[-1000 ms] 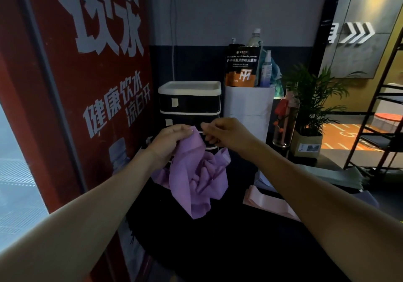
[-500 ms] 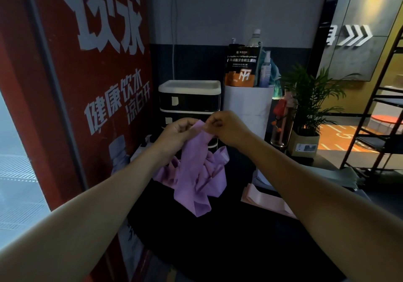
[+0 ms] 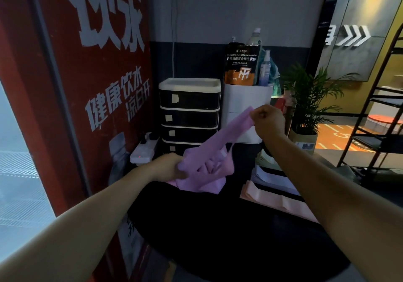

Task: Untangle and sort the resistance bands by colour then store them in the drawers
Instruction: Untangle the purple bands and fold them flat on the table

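Head view, left hand (image 3: 169, 166) gripping bunched purple resistance band (image 3: 207, 164) low above dark round table (image 3: 229, 238), right hand (image 3: 269, 119) pinching its raised end, band stretched between, pink bands (image 3: 272, 199) flat on table at right, 4-drawer unit (image 3: 189, 116) behind, drawers closed.
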Demonstrator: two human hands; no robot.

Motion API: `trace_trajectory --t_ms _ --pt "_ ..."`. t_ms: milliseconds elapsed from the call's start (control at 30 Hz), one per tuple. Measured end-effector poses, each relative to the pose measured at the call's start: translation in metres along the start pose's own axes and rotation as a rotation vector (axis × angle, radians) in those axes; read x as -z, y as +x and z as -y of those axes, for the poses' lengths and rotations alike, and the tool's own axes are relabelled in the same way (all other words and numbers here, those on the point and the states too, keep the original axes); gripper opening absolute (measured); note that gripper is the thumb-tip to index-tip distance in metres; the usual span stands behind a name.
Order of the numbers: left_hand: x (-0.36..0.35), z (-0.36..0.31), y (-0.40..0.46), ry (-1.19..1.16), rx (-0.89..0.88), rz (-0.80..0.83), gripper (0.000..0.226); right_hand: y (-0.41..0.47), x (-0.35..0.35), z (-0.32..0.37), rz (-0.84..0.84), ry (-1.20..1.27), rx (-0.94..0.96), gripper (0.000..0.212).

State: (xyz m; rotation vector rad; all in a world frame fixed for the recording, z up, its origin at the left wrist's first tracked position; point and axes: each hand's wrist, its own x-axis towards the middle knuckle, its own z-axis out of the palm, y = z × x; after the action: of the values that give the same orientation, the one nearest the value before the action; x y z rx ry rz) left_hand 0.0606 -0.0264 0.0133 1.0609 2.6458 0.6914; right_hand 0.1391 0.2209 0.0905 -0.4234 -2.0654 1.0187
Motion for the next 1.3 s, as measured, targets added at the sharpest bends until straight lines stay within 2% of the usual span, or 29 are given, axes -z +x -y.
trace_trajectory --t_ms 67,167,233,267,300,367,433,567,633,700,800,867,967,1133,1233,1300 --pt "0.002 0.008 0.001 0.094 0.074 -0.031 0.01 -0.002 0.005 -0.007 -0.032 -0.058 -0.034 0.021" --pt "0.01 0.016 -0.001 0.203 0.253 -0.11 0.019 -0.005 0.01 -0.015 -0.055 -0.118 -0.074 0.023" --pt "0.014 0.021 0.0 0.304 0.349 -0.183 0.011 -0.007 0.009 -0.018 -0.057 -0.138 -0.093 0.023" --pt "0.015 0.023 0.002 0.337 0.392 -0.21 0.017 -0.007 0.008 -0.02 -0.056 -0.152 -0.105 0.023" --pt "0.014 0.025 0.006 0.341 0.435 -0.238 0.034 -0.007 0.006 -0.022 -0.055 -0.169 -0.115 0.023" --pt "0.014 0.024 0.011 0.239 0.475 -0.281 0.057 -0.007 0.003 -0.026 -0.05 -0.193 -0.132 0.023" --pt "0.014 0.015 0.012 0.109 0.436 -0.267 0.051 -0.007 0.002 -0.029 -0.042 -0.196 -0.139 0.024" --pt "0.012 0.015 0.005 -0.013 0.382 -0.231 0.016 -0.012 0.0 -0.034 0.055 -0.158 -0.087 0.02" --pt "0.009 0.018 0.005 -0.041 0.351 -0.22 0.013 -0.018 -0.001 -0.034 0.152 -0.138 -0.022 0.015" --pt "0.006 0.009 0.008 -0.162 0.265 -0.291 0.009 -0.022 -0.002 -0.03 0.259 -0.122 0.031 0.014" --pt "0.005 -0.023 0.015 -0.347 0.08 -0.399 0.009 -0.021 -0.008 -0.018 0.382 -0.182 0.083 0.016" --pt "0.006 -0.051 0.017 -0.398 -0.051 -0.4 0.012 -0.02 -0.012 -0.005 0.429 -0.171 0.073 0.015" --pt "0.009 -0.082 0.018 -0.512 -0.184 -0.324 0.021 -0.023 -0.011 0.019 0.475 0.065 -0.043 0.014" --pt "0.021 -0.099 0.015 -0.605 -0.254 -0.343 0.035 -0.027 -0.002 0.05 0.546 0.417 -0.224 0.016" --pt "0.032 -0.104 0.012 -0.555 -0.28 -0.478 0.029 -0.025 0.004 0.059 0.578 0.449 -0.183 0.019" --pt "0.039 -0.106 0.01 -0.542 -0.297 -0.51 0.02 -0.022 0.008 0.061 0.555 0.403 -0.11 0.018"
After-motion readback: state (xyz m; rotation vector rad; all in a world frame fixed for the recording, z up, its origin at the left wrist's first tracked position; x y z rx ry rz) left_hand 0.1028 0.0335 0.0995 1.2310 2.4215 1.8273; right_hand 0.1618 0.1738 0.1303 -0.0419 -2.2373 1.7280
